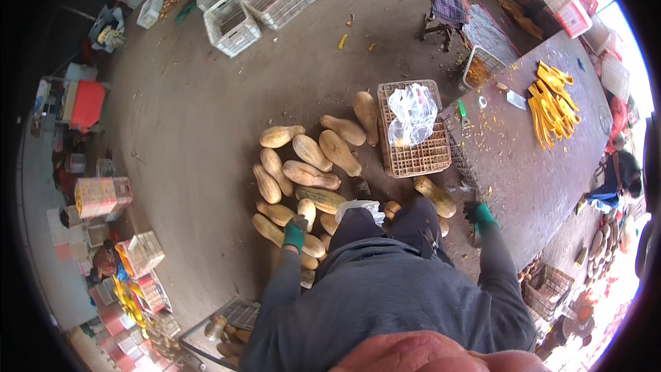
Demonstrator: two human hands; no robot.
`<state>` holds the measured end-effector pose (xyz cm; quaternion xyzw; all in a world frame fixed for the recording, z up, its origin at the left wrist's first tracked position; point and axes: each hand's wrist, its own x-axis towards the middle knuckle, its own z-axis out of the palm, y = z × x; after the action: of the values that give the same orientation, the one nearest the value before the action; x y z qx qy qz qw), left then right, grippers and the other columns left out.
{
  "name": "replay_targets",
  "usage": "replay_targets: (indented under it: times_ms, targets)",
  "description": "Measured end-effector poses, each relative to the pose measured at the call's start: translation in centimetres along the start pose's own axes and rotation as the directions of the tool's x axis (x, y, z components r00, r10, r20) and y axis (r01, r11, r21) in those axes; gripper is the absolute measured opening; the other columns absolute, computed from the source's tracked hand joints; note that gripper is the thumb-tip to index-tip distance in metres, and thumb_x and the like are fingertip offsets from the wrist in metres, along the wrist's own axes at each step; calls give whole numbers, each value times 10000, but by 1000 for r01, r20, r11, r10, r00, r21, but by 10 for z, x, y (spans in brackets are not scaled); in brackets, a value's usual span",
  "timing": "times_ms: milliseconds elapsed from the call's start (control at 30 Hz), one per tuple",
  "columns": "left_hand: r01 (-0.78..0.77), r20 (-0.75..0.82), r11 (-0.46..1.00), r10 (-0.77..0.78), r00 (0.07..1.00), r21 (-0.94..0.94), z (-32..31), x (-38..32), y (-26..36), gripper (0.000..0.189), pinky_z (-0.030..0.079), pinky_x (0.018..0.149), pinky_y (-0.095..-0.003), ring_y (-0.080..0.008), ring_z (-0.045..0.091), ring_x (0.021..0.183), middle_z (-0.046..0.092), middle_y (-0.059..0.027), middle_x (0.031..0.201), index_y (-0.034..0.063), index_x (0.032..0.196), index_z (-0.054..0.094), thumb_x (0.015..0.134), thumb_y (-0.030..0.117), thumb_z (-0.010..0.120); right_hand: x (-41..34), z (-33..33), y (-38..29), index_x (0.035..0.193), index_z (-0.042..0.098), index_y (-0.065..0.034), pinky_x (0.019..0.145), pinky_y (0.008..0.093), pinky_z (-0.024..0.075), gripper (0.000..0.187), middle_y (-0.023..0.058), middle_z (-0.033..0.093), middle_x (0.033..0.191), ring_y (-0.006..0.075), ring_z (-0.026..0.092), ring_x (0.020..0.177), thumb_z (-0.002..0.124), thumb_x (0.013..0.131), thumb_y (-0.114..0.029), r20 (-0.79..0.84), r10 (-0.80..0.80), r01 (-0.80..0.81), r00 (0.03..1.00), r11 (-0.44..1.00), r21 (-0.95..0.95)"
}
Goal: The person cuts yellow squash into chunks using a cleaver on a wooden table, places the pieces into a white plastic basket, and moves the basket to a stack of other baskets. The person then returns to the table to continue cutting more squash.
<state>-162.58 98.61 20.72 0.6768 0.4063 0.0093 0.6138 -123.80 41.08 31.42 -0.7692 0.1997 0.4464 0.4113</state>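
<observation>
My left hand [295,231], in a green and dark work glove, is down among the butternut-type squashes [311,174] on the floor. Whether it grips one is too small to tell. My right hand [479,215], gloved alike, is beside the near edge of the large worktable [542,186]; its fingers are not clear enough to show a hold. A single squash [435,197] lies between my right leg and that hand. By my knees is a piece of white plastic [360,208]. Peeled yellow-orange squash pieces [552,108] are heaped on the table.
Ahead, an upturned brown plastic crate [418,161] carries a clear plastic bag [412,113]. A cleaver [516,99] and a green-handled peeler [462,112] lie on the table. Beyond stands a crate of orange scraps [479,71]. White crates [232,28] stand far left; a person [619,178] is at right.
</observation>
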Motion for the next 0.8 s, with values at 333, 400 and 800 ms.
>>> replay_targets:
  times_ms: [333, 400, 800]
  targets:
    - [363, -188, 837, -466, 864, -409, -118, 75, 81, 272, 493, 712, -317, -196, 610, 840, 663, -80, 986, 63, 1124, 645, 940, 246, 563, 88, 107, -155, 994, 693, -63, 601, 336, 467, 193, 86, 661, 761, 154, 580, 637, 637, 871, -200, 137, -256, 271, 957, 957, -108]
    - [263, -316, 866, -415, 853, -425, -128, 79, 90, 229, 482, 663, -325, -195, 598, 790, 655, -71, 931, 68, 1071, 651, 926, 228, 577, 113, 118, -174, 952, 694, -61, 621, 358, 475, 185, 99, 674, 781, 178, 605, 663, 620, 870, -209, 137, -267, 283, 954, 951, -122]
    - [-47, -488, 997, 70, 870, 59, -244, 497, 422, 416, 438, 532, -289, -201, 600, 709, 675, -166, 1038, 14, 1318, 554, 946, 198, 520, 322, 176, -359, 1076, 693, -63, 790, 380, 499, 272, 105, 705, 970, 240, 646, 874, 622, 841, -178, 186, -140, 201, 973, 907, -370]
